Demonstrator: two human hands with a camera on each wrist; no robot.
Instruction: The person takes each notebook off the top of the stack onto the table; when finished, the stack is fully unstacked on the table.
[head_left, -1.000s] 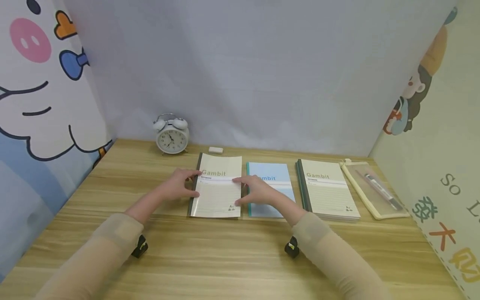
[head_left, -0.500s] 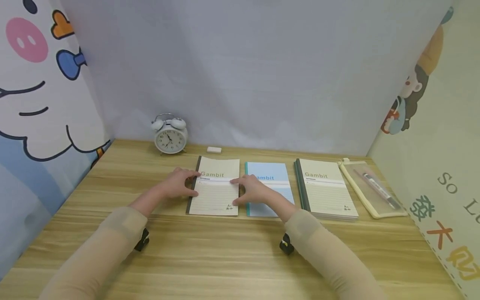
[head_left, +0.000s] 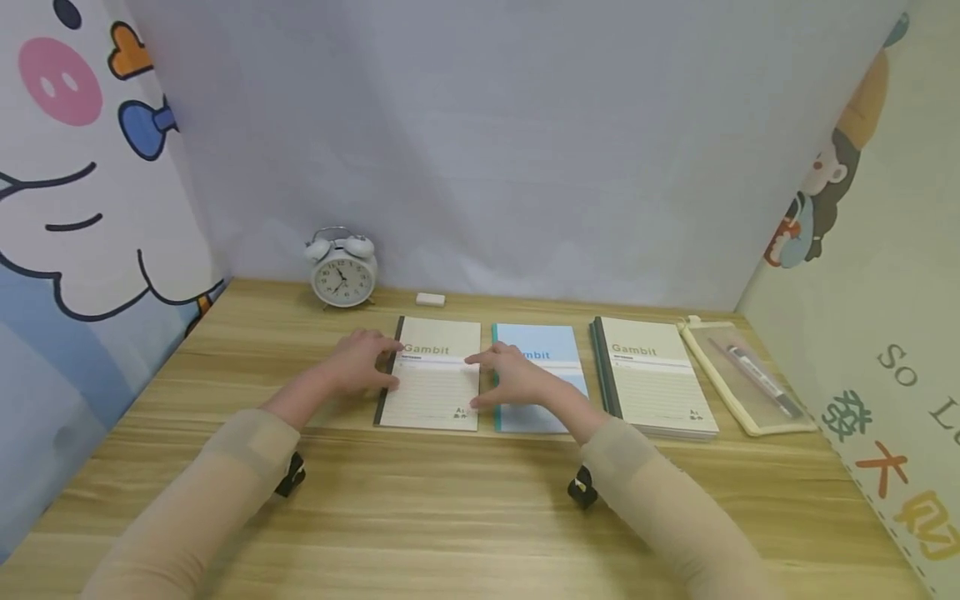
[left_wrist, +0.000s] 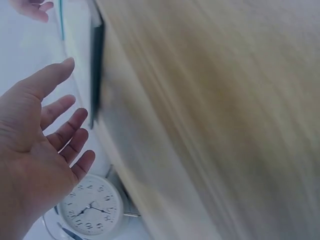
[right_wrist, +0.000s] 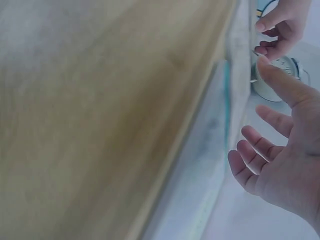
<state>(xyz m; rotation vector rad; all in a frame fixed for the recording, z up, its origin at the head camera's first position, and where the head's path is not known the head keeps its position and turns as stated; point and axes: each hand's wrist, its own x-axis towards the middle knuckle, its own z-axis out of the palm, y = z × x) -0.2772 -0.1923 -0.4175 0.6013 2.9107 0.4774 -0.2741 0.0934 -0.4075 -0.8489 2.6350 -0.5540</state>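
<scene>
- Flanking a dark-spined cream rectangular paper notebook: left hand at its left edge, right hand at its right.
- Both hands: thumb and fingers apart, contact unclear.
- Notebook lies flat on wood-grain worktop, just left of teal-spined light-blue notebook.

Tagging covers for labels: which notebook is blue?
The middle notebook, partly hidden by the right hand; the left notebook and the stack on the right show cream covers.
</scene>
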